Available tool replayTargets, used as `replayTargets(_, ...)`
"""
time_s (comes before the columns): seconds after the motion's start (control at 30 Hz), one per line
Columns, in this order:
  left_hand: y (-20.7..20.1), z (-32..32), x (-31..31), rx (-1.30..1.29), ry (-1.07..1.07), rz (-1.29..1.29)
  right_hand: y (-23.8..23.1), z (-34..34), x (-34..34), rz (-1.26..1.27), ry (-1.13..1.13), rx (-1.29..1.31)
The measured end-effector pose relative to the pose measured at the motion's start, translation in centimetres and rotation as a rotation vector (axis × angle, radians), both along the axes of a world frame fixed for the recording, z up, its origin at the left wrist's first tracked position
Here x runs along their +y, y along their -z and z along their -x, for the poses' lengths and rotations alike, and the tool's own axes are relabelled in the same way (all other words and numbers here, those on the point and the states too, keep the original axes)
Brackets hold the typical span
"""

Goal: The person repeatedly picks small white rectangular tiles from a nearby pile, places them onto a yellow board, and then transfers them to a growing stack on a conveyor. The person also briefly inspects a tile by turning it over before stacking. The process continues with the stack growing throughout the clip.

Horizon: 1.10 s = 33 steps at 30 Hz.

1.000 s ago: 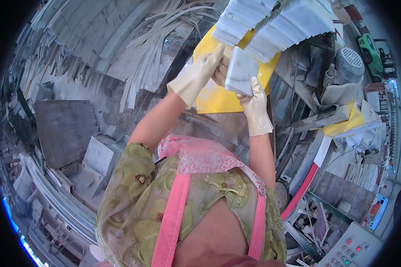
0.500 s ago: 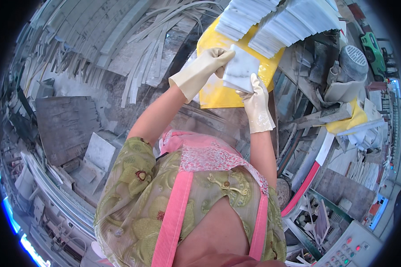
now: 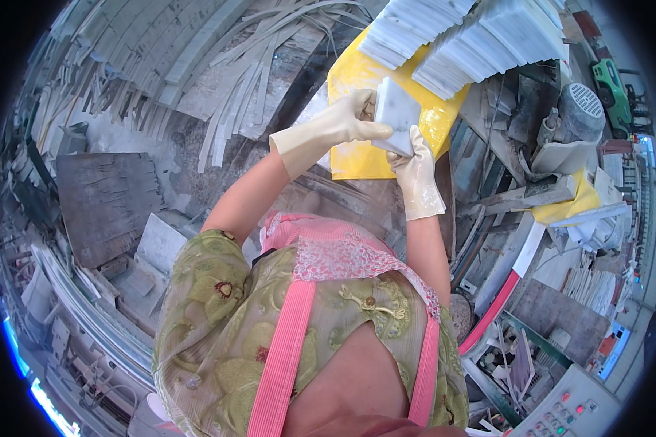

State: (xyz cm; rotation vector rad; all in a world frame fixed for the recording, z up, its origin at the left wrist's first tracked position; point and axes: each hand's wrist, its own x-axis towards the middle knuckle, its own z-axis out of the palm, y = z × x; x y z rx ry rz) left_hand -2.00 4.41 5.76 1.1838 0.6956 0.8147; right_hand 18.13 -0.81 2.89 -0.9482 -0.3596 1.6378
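Note:
Both my hands wear cream rubber gloves and hold a white marble tile [image 3: 399, 104] with grey veining, over a wet yellow sheet [image 3: 350, 162]. My left hand [image 3: 346, 122] is at the tile's left edge, its thumb stretched toward the near left corner and its fingers curled by the edge. At the near right corner, my right hand [image 3: 418, 178] grips with the thumb on the face and the fingers underneath. A double line runs along the tile's left side; whether a second tile lies behind it, I cannot tell. Beyond stand rows of similar white tiles [image 3: 488, 40], packed on edge.
Thin stone strips [image 3: 244, 87] lie in a loose heap at the far left, beside long stacked slabs [image 3: 135, 47]. To the right are a grey motor [image 3: 582, 109] and a second yellow sheet [image 3: 572, 200]. A control panel [image 3: 568, 411] with buttons stands at the near right.
My left hand has shifted from the tile's far left corner down its left edge, with the thumb now pointing right. The tile has tilted, showing more of its left edge. My right hand keeps its grip.

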Motion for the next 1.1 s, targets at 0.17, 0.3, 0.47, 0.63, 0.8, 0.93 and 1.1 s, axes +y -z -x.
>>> replayTargets(0.17,1.7,0.5,1.8,-0.026,0.106,0.035,-1.1,0.2,0.0,-0.045,-0.045,-0.032)
replayTargets(0.3,2.8,0.4,2.0,0.118,0.01,0.219,-3.0,1.4,0.0,-0.232,-0.02,-0.424)
replayTargets(0.47,3.6,-1.9,-0.8,-0.047,-0.196,0.317,-3.6,3.8,0.8,-0.348,0.03,-1.117)
replayTargets(0.63,3.2,-2.5,-1.4,-0.178,-0.152,0.473,-3.0,4.3,0.6,-0.387,-0.002,-1.475)
replayTargets(0.8,3.4,-2.7,-1.8,-0.179,-0.132,0.569,-3.9,4.6,0.4,-0.332,-0.074,-1.646)
replayTargets(0.93,4.2,-2.8,-1.8,-0.162,-0.121,0.574,-4.5,5.1,0.4,-0.288,-0.083,-1.662)
replayTargets(1.1,3.8,-2.8,-2.5,-0.081,-0.122,0.524,-3.4,3.9,0.1,-0.247,-0.081,-1.473)
